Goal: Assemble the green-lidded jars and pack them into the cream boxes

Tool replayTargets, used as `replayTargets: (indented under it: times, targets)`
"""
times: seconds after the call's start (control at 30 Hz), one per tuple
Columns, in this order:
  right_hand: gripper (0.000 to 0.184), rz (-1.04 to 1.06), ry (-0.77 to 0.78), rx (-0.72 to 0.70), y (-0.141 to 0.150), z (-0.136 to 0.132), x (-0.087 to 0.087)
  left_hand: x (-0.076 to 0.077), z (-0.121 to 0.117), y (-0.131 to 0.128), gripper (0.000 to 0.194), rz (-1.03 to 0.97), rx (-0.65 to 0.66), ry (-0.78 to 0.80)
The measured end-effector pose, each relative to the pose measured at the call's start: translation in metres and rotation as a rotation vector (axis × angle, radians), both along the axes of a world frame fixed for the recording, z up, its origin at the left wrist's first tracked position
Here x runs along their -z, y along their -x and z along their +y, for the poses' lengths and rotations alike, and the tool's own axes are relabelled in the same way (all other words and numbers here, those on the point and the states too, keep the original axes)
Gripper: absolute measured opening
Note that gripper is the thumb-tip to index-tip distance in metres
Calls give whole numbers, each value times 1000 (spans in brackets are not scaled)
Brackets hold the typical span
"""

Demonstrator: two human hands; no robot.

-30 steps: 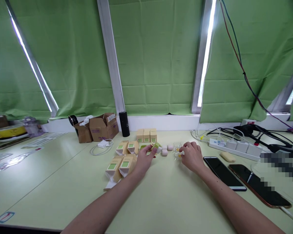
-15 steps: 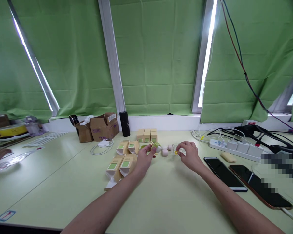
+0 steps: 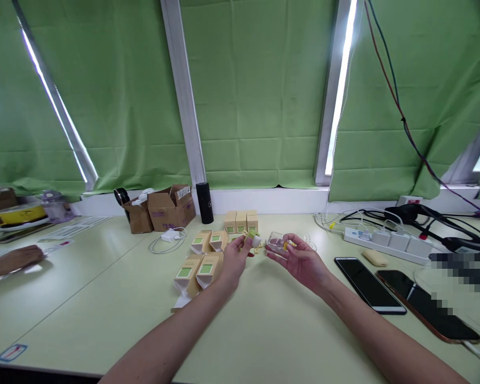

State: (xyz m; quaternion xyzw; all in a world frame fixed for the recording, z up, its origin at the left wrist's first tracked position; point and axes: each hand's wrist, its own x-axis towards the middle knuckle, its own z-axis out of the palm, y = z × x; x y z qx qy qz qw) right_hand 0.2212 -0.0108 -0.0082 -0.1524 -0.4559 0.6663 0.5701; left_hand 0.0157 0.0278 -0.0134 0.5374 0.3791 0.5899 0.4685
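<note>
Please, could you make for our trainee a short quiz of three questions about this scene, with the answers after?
1. True or false: the left hand holds a small green-and-white item.
2. Where is the clear plastic piece? (A) in the left hand; (B) in the right hand; (C) in neither hand.
3. Fill in: as the camera sees it, the black cylinder stands to the ____ of the cardboard box.

Key: 1. true; 2. B; 3. right

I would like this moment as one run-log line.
Left hand: holds small green-and-white item | Right hand: holds clear container | Beside left hand: cartons with green labels
</note>
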Motion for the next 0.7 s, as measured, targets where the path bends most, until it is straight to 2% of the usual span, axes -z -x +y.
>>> replayTargets:
  times: [0.1, 0.2, 0.33, 0.43, 0.5, 0.6, 0.7]
  targets:
    - [28, 40, 45, -6, 1, -1, 1, 0, 0, 0, 53, 2, -3, -3]
    - [37, 35, 91, 47, 2, -2, 1, 0, -1, 0, 54, 3, -4, -11]
    - [48, -24, 88, 176, 5, -1, 3, 0, -1, 0, 55, 5, -13, -10]
    - [55, -199, 21, 332, 8, 1, 8, 0, -1, 0, 54, 11, -12, -14]
    - [58, -414, -86, 515, 11, 2, 14, -1, -1, 0, 54, 11, -8, -18]
    - [53, -753, -404, 801, 14, 0, 24, -2, -2, 0, 54, 9, -12, -18]
    - [44, -944, -692, 918, 16, -5, 29, -1, -2, 0, 54, 15, -12, -17]
